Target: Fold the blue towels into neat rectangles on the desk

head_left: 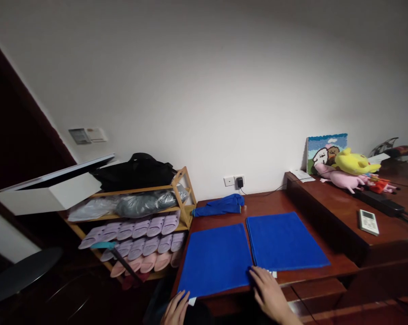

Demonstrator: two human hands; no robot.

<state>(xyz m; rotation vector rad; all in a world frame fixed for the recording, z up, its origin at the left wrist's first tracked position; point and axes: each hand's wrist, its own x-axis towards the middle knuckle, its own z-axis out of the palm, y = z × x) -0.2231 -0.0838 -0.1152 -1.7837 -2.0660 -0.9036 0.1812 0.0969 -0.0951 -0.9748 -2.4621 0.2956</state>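
Two blue cloths lie flat side by side on the reddish-brown table point(268, 203). At the near left corner of the left cloth point(217, 259), beside a small white tag point(192, 301), is my left hand point(176, 308). My right hand point(269, 293) touches the near right corner of that same cloth, next to the right cloth point(287, 241); its fingertips seem to pinch the edge. What the left fingers hold, if anything, is too small to make out. A crumpled blue cloth point(220, 206) rests at the back of the table.
A wooden rack point(185, 198) with slippers, bags and an open white box point(48, 194) stands at the left. Plush toys point(346, 178), a picture and a white remote point(368, 222) sit on the raised desk at right. A black plug point(239, 182) is in the wall socket.
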